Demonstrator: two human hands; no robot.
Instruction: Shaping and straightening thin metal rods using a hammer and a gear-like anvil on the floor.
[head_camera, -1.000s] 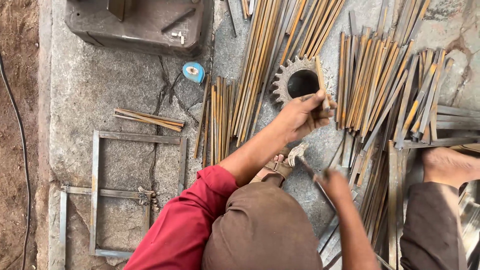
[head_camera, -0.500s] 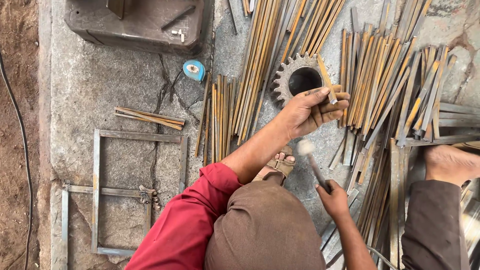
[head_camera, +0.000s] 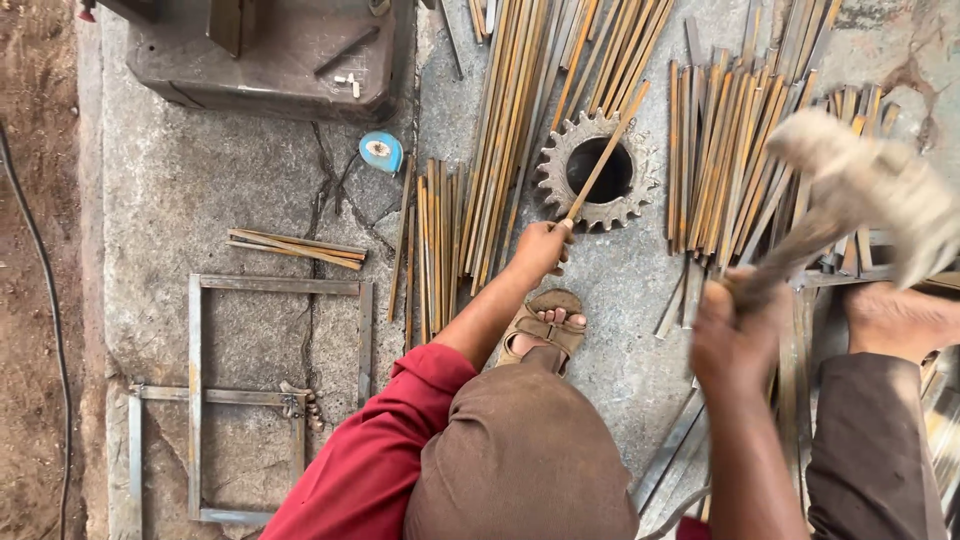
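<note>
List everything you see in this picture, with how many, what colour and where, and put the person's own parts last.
thin rod: one, rusty orange, held slanted over the gear's hole
gear: one, grey, toothed, flat on the stone floor
hammer: one, pale head, blurred, raised at right
metal strips: many, rusty and grey, spread across the top and right
short strip bundle: a few, rusty, left of centre
metal frame: one, grey, lower left
tape measure: one, blue, above centre
machine base: one, dark grey, top left
cable: one, black, on dirt at far left
sandalled foot: one, centre
bare foot: one, right
left hand: grips the thin rod
right hand: grips the hammer handle
</note>
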